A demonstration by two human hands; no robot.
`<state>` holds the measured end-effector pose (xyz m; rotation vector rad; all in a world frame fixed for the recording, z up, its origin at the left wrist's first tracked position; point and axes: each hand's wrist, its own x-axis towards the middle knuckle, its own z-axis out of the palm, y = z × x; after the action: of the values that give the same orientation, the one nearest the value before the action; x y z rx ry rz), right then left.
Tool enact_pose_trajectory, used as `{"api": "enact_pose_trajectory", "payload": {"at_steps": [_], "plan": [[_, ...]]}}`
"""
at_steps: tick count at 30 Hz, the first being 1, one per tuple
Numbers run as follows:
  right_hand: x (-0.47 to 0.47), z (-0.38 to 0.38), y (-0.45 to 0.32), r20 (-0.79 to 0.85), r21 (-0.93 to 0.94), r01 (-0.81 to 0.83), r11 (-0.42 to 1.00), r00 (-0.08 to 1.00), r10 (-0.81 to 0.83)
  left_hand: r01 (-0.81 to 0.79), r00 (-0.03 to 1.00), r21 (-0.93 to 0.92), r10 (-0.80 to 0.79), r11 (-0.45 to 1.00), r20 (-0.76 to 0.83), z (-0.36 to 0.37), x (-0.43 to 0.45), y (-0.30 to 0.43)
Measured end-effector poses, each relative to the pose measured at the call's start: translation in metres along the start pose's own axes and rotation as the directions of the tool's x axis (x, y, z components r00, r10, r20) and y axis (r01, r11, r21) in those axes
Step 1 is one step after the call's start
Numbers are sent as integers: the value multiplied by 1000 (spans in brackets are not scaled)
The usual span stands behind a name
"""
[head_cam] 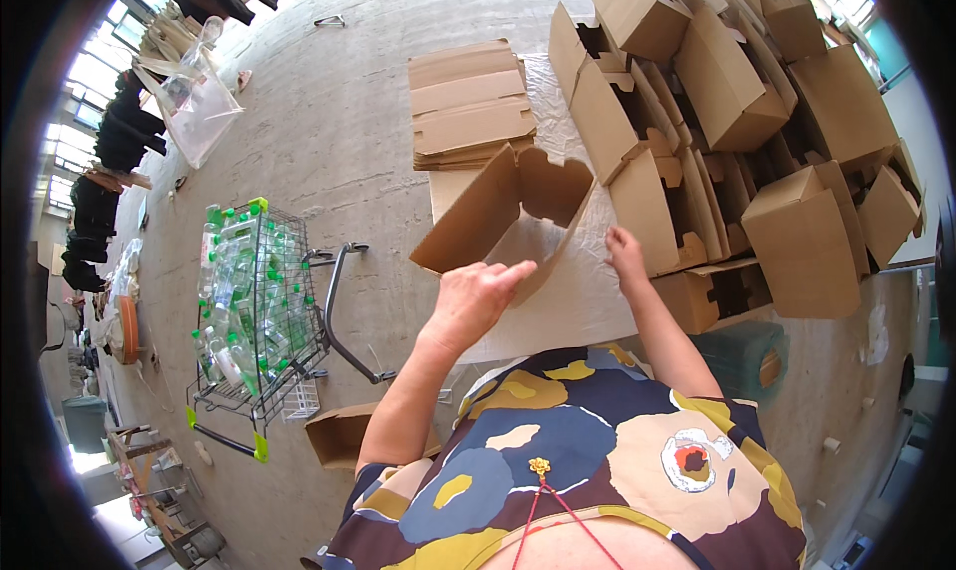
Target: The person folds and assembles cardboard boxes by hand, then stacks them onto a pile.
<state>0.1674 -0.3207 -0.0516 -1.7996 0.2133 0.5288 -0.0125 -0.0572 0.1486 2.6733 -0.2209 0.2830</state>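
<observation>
An unfolded brown cardboard box (pixel 478 215) stands on the white-covered table in front of me, its upper side open. The pale table covering shows through between its walls. My left hand (pixel 482 294) is at the near end of the box, fingers curled at its edge and the index finger pointing right. The fingertips on the far side of that hand are partly hidden. My right hand (pixel 627 256) is apart from this box, above the table covering, holding nothing. Its fingers are close to the stacked open boxes (pixel 646 197) on the right.
Flattened cardboard boxes (pixel 470 107) lie piled at the table's far left. More open boxes (pixel 724 85) are heaped at right. A shopping cart (pixel 280 301) filled with green-capped plastic bottles stands on the concrete floor at left. An open cardboard box (pixel 340 435) sits below my left arm.
</observation>
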Motion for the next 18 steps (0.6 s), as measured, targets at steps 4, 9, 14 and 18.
{"api": "enact_pose_trajectory", "payload": {"at_steps": [4,9,14,18], "plan": [[-26,-5,-98,-54,147,355,923,935,-351,-60,989,113,44,992,139,13,-12,14],[-48,-6,-158,219,-175,576,798,813,-539,-117,970,168,77,979,230,-6,-8,17],[-60,2,-166,334,-686,539,489,830,-446,-165,952,181,109,969,286,-11,-19,3],[-72,9,-159,326,-673,568,473,802,-500,-37,980,-35,43,999,192,-34,-29,-2]]}}
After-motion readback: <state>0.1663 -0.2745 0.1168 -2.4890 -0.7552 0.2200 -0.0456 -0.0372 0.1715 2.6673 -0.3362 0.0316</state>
